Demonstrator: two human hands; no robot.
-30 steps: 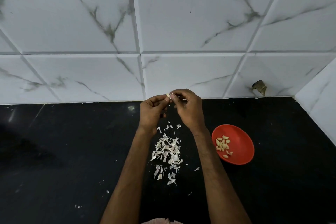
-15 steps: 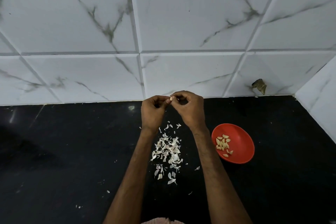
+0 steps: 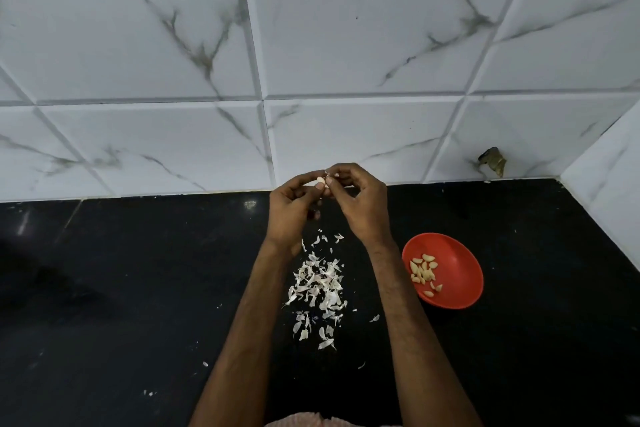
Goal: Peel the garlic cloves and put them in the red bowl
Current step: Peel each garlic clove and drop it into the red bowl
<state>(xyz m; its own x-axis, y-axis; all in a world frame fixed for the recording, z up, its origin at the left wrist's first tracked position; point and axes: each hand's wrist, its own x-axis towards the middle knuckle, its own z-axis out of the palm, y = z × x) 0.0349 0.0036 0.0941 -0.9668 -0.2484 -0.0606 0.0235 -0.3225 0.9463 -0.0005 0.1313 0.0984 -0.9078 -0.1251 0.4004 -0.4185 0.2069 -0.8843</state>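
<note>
We are in the middle of peeling. Our left hand (image 3: 292, 215) pinches a clove (image 3: 321, 181) between thumb and curled fingertips, held up above the counter (image 3: 138, 288) near the wall. Our right hand (image 3: 360, 204) meets it, with fingers curled and thumb and forefinger nipping at the clove's tip, where a wisp of skin seems to stand up. How much skin is left we cannot tell, as the clove is small and half hidden.

Loose skins (image 3: 320, 284) lie on the counter below, between our forearms. The bowl (image 3: 457, 274) sits to the right, well apart from the hands, and holds a small heap of peeled cloves (image 3: 424, 272).

Next, we judge, the skin must be pulled clear and dropped. Then the right hand carries the bare clove across to the bowl.
</note>
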